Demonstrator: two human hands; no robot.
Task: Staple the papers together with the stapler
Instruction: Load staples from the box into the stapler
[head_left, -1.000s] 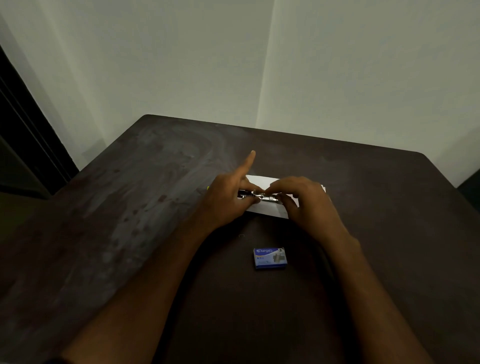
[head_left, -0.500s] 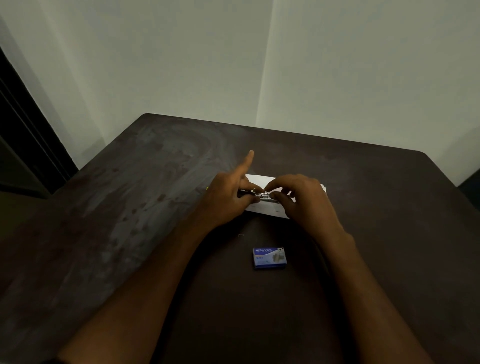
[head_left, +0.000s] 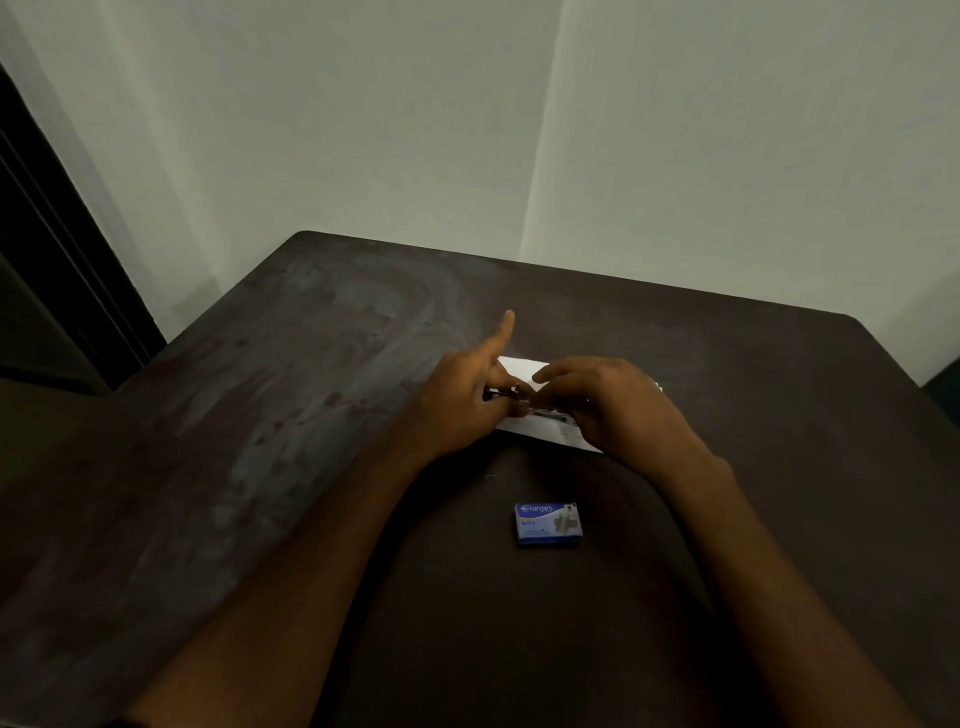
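White papers lie flat on the dark table, mostly covered by both hands. A small metal stapler rests above the papers, only a short silvery stretch showing between the hands. My left hand grips its left end with thumb and curled fingers, while the index finger points straight up and away. My right hand pinches its right part from above, fingertips meeting the left thumb. Whether the stapler is open cannot be made out.
A blue box of staples lies on the table just in front of the hands. A single loose staple sits to its upper left. Pale walls meet in a corner behind the table's far edge.
The right hand's fingers have shifted slightly along the stapler, and both hands sit a touch lower over the papers. The box has not moved.
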